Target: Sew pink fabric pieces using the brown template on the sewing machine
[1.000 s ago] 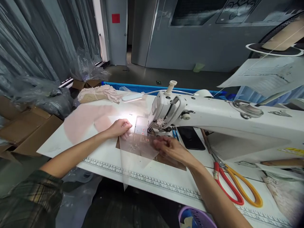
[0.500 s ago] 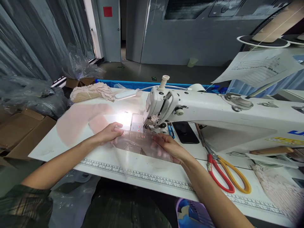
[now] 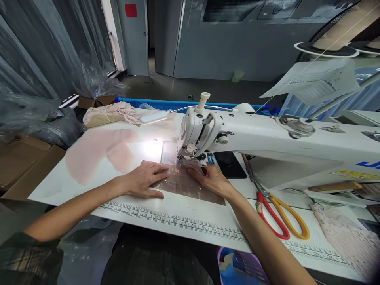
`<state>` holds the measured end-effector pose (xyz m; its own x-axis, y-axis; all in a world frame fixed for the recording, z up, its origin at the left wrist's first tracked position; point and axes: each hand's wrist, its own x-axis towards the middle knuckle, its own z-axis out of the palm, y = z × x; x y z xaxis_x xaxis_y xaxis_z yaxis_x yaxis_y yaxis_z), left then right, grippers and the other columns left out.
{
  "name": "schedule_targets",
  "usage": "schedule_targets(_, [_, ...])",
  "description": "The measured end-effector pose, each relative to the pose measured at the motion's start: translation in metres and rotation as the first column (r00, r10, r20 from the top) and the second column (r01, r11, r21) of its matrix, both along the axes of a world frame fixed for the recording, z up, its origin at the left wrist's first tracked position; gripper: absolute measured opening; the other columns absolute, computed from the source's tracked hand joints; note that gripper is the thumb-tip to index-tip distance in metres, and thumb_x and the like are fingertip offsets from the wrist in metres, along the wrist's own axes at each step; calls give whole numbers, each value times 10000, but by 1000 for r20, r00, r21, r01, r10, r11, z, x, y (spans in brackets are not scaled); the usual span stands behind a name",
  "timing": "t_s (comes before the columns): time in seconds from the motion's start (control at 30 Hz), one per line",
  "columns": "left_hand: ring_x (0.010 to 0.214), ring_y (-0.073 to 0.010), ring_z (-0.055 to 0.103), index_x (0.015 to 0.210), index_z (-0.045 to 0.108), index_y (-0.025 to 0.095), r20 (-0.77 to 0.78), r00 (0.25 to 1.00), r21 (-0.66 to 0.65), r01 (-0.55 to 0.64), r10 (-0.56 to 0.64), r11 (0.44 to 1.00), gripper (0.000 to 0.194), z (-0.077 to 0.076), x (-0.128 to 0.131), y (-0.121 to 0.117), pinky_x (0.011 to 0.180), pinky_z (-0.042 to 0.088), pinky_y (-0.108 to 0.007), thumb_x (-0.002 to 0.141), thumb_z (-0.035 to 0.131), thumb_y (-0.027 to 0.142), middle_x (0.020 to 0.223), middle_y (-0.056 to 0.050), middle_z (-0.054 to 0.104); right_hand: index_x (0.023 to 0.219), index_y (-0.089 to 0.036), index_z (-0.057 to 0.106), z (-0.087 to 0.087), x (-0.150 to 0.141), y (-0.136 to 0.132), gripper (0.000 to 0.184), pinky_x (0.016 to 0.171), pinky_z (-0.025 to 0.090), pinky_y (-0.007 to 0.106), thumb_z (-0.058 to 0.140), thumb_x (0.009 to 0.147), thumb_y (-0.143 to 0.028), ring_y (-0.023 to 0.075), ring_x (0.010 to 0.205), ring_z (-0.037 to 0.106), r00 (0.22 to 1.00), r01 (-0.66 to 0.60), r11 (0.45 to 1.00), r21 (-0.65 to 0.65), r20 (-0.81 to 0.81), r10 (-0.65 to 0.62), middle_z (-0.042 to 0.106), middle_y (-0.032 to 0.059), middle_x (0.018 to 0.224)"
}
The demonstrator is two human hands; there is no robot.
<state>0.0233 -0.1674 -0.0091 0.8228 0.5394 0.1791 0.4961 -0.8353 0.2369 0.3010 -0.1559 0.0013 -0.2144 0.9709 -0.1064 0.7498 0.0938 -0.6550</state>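
My left hand (image 3: pixel 145 180) lies palm down with fingers spread, on the left end of a smooth brownish panel (image 3: pixel 190 188) in front of the needle. My right hand (image 3: pixel 211 180) is close beside the presser foot (image 3: pixel 179 157). Its thumb and fingers close on a bit of pale sheer fabric (image 3: pixel 185 162), most of which is hidden by the hand and machine head. The white sewing machine (image 3: pixel 252 132) stands just beyond both hands, its lamp lighting the needle plate (image 3: pixel 169 152).
Red-and-yellow scissors (image 3: pixel 282 215) and a black phone (image 3: pixel 230 165) lie to the right. Pink sheer pieces (image 3: pixel 89 154) and a lace bundle (image 3: pixel 111 114) rest at the left. A printed ruler (image 3: pixel 172 219) follows the front edge. Cardboard box (image 3: pixel 29 166) stands left; purple basket (image 3: pixel 242 267) is below.
Both hands held the sheer fabric stretched above the panel. The left hand has let go and flattened onto the panel; the right has moved nearer the presser foot with the fabric.
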Motion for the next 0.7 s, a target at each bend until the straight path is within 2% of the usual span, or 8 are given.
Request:
schedule_targets(0.17, [1340,-325,410,1451,394,221,3,998,-47,63,-62,997,672,-9,-13,19,1134,279,-544,874,592,505,1499,-145,392,638,-206,505,-5,-1,-5,402,457,269,254,613,793,-561,128,509,393,979,-2,999,-36,-201,-5,385,-49,509])
schedule_targets(0.27, [1356,-338,388,1456,386,222,42,997,-70,71,-68,995,712,-9,-15,18,1144,241,-569,849,618,512,1510,-144,376,642,-201,505,-4,-7,-8,459,452,296,252,637,753,-627,117,494,391,947,6,992,-124,-317,-45,421,-47,509])
schedule_targets(0.37, [1306,-334,438,1383,485,218,153,988,-125,11,8,992,644,-4,-13,10,1101,311,-556,837,627,527,1445,-159,452,662,-199,515,-3,-19,-10,482,445,345,239,687,701,-648,108,478,433,873,-9,969,-246,-474,-112,480,-38,524])
schedule_targets(0.43, [1131,-294,561,1261,590,189,251,958,-248,-78,142,966,550,0,-10,6,977,445,-478,857,584,561,1249,-160,595,714,-199,539,-2,-31,-12,466,418,345,218,728,676,-623,97,461,449,819,-21,945,-327,-548,-171,506,-40,541])
schedule_targets(0.5, [864,-219,625,1155,633,164,325,890,-491,-129,318,862,555,3,-8,3,768,519,-365,893,475,627,1001,-121,659,786,-203,564,2,-46,-15,442,382,317,193,748,678,-590,85,435,446,783,-52,918,-393,-587,-206,520,-48,547])
schedule_targets(0.6, [652,-161,613,1196,565,142,330,771,-841,-22,545,541,722,5,-10,3,570,495,-271,878,330,746,844,-77,647,936,-197,608,15,-66,-20,456,449,432,204,739,712,-573,113,539,572,713,-245,877,-414,-689,-126,622,-4,680])
schedule_targets(0.67, [627,-167,628,1271,496,131,271,727,-930,29,631,366,778,7,-14,3,556,497,-269,859,331,770,805,-67,647,1067,-196,613,23,-71,-22,506,644,543,276,700,760,-588,160,737,657,635,-442,820,-364,-773,-1,673,48,872])
schedule_targets(0.7, [630,-173,639,1298,472,132,235,721,-947,19,652,320,762,9,-16,3,567,501,-273,862,372,749,792,-60,650,1114,-200,607,26,-70,-21,505,739,553,314,666,797,-589,180,833,666,619,-504,798,-330,-782,68,674,64,956])
